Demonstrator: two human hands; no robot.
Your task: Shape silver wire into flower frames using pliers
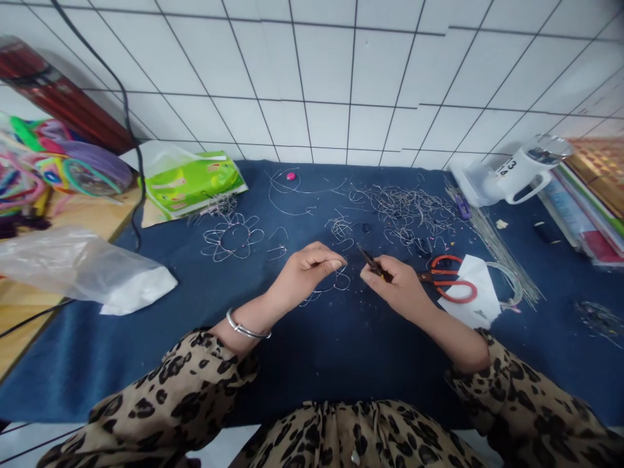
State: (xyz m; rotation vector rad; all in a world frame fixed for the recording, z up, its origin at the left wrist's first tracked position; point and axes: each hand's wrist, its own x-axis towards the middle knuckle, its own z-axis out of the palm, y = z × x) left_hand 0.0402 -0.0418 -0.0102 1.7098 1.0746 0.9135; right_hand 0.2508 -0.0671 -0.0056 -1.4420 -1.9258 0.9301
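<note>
My left hand [308, 272] is closed in a pinch on a looped thin-wire shape [345, 279], part of which shows below the fingers; the rest is hidden behind the hand. My right hand [397, 286] is wrapped round dark-jawed pliers [368, 258], whose tip points up and left, apart from the wire. A flower-shaped wire frame [233, 239] with small pink spots lies to the left. Short bent wires [277, 249] rest between that frame and my left hand. Just beyond my hands is a small tangle of wire [340, 227].
A large heap of curled wire [414, 208] lies at the back right, beside straight wires [507, 247]. Orange-handled scissors [458, 291] touch white paper [472, 309]. A white mug [524, 172] stands far right. A green packet [195, 182] and plastic bag [88, 266] are left.
</note>
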